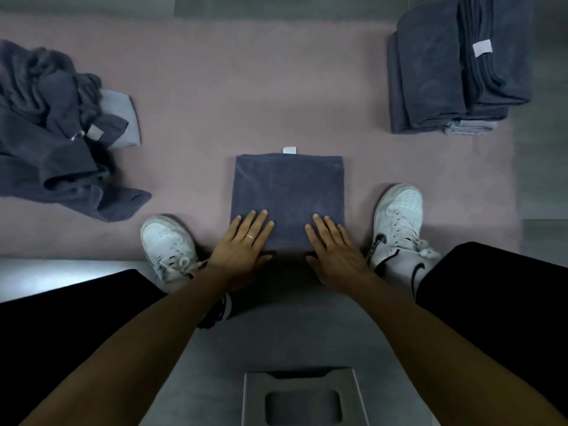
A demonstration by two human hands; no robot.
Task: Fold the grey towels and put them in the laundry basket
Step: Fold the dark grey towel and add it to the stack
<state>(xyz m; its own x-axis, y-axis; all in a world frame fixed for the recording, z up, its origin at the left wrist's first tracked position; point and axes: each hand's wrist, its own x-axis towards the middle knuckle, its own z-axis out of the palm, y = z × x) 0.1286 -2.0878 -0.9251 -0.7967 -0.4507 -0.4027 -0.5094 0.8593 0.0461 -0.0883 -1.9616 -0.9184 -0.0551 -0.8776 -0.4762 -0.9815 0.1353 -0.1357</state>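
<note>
Two hands lie flat on the near edge of a folded grey towel (287, 192) that sits square on a pinkish mat (246, 87), between the person's white sneakers. The left hand (242, 250) has its fingers straight and slightly spread, fingertips on the towel's near left corner, a thin ring (250, 236) on one finger. The right hand (333, 250) mirrors it on the near right corner, fingers straight and resting on the cloth; neither hand curls round or pinches anything. A small white label (289, 150) sticks out from the towel's far edge.

The left sneaker (167, 241) stands just beside the towel's near left corner, the right sneaker (398, 216) just beside its right edge. Both bare forearms reach forward from the bottom of the view, with black trouser legs at either side.

On the far left of the mat, a loose heap of crumpled grey towels (52, 133) lies well apart from the folded one. At the far right, a stack of folded towels (445, 72) rests on the mat's corner, a pale tag showing on the top one. Near the bottom edge, on the grey floor (276, 333), sits a grey square-rimmed object (304, 398) with a dark recess; what it is cannot be told.
</note>
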